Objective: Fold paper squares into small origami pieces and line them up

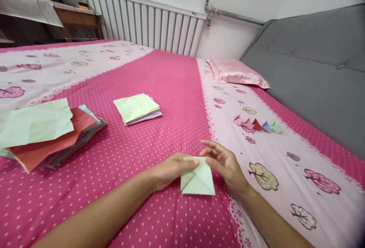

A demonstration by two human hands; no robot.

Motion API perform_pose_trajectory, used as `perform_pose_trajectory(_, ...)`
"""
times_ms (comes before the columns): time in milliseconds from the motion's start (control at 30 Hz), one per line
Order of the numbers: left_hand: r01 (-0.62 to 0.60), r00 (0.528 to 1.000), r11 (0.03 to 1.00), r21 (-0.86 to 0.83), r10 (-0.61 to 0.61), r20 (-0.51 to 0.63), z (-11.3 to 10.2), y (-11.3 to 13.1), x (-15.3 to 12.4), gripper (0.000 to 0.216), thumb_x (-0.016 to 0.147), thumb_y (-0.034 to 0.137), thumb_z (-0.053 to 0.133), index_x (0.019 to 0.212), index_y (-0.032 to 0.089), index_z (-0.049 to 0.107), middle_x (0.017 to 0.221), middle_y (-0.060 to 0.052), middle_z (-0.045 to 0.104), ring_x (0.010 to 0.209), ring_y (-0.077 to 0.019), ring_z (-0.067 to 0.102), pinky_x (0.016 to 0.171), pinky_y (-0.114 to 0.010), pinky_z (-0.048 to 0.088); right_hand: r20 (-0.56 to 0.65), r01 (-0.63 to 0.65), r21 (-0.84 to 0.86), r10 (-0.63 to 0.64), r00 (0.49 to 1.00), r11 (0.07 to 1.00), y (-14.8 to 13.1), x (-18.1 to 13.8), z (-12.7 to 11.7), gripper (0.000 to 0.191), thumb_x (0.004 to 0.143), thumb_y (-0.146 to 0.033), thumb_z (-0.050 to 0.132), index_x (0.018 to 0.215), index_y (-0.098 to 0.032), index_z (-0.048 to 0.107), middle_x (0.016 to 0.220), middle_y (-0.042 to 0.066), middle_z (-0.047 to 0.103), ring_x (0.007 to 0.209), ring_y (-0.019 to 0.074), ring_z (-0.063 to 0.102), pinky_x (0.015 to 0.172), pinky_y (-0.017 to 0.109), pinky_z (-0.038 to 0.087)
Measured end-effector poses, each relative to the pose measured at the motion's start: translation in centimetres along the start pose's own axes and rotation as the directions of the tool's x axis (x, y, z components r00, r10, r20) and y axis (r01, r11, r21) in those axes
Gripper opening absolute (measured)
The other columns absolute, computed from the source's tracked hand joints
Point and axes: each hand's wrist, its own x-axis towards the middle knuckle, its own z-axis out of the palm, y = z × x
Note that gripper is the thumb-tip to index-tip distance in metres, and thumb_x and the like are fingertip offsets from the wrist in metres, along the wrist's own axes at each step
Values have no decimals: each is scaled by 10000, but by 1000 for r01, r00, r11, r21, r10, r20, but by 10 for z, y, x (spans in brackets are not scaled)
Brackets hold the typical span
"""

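A pale green sheet of paper (201, 181), folded into a small square with diagonal creases meeting near its middle, is held just above the pink bedspread. My left hand (171, 169) grips its left side, thumb on top and fingers underneath. At the upper right corner, my right hand (225, 164) pinches the paper with its thumb, while some of the other fingers are loosely spread behind. Off to the right lies a row of small folded paper pieces (258, 124) in pink, red, blue and green.
A neat stack of square papers (137, 108) lies ahead on the bed. To the left is a larger, messier paper pile (37, 122). Farther back are a pink pillow (236, 72), a grey headboard (313, 54), a white radiator (145, 16) and a desk (75, 18) with a monitor.
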Motion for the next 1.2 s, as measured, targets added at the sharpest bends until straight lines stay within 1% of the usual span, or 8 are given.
perform_pose_trajectory(233, 52, 996, 973, 224, -66, 58, 2, 2, -5, 257, 693, 365, 628, 662, 110, 641, 562, -15, 572, 477, -77, 478, 456, -188, 334, 129, -147, -63, 154, 980, 987, -13, -10, 0, 352, 717, -278, 628, 1058, -211, 568, 825, 22, 579, 666, 115, 550, 590, 243, 455)
perform_pose_trajectory(433, 37, 999, 982, 185, -39, 6, 0, 0, -3, 293, 631, 381, 679, 715, 101, 655, 616, -29, 609, 514, -91, 521, 487, -198, 383, 232, -261, -59, 268, 935, 964, -12, -9, 0, 362, 637, -232, 712, 980, -192, 603, 826, 32, 629, 744, 157, 600, 681, 290, 475)
perform_pose_trajectory(633, -159, 984, 986, 58, 163, -68, 2, 0, 3, 358, 523, 229, 770, 845, 111, 667, 794, -59, 663, 693, -124, 575, 677, -229, 427, -8, -213, 200, 219, 976, 956, -5, -6, 8, 239, 720, -274, 647, 933, -174, 609, 899, 60, 653, 805, 181, 600, 779, 332, 451)
perform_pose_trajectory(733, -231, 967, 970, 72, 237, -96, 3, 0, 4, 332, 569, 242, 743, 870, 125, 667, 793, -55, 663, 646, -105, 557, 612, -209, 413, -118, -171, 287, 212, 970, 942, 0, -6, 12, 201, 729, -273, 642, 907, -189, 604, 899, 43, 648, 835, 172, 583, 809, 323, 431)
perform_pose_trajectory(833, -256, 945, 955, 147, 280, -172, 4, 1, 5, 257, 618, 263, 708, 839, 135, 677, 722, -33, 648, 566, -78, 515, 560, -197, 390, -129, -163, 330, 215, 968, 930, 2, -7, 15, 187, 730, -266, 640, 903, -203, 606, 894, 29, 641, 862, 168, 572, 834, 325, 415)
perform_pose_trajectory(1033, -357, 804, 830, 428, 506, -311, 1, 2, 7, 116, 636, 241, 676, 674, 133, 695, 604, -3, 572, 584, -85, 480, 570, -199, 378, -180, -76, 146, 102, 978, 986, 4, -4, 13, 152, 705, -256, 658, 847, -207, 640, 848, 13, 647, 843, 168, 570, 803, 310, 426)
perform_pose_trajectory(1100, -332, 810, 828, 452, 496, -315, 1, 1, 7, 132, 643, 243, 666, 712, 136, 702, 560, 3, 569, 533, -82, 477, 521, -197, 372, -221, -45, 45, 53, 974, 998, 7, -3, 10, 130, 680, -259, 678, 795, -205, 653, 774, 1, 644, 766, 160, 571, 746, 300, 439)
perform_pose_trajectory(1200, -268, 888, 894, 359, 373, -268, 5, 1, 4, 231, 681, 295, 632, 830, 129, 690, 479, 8, 569, 414, -79, 474, 443, -200, 374, -248, -9, -18, 5, 969, 1000, 13, -1, 7, 121, 678, -255, 677, 790, -209, 672, 740, -1, 658, 710, 154, 576, 697, 288, 446)
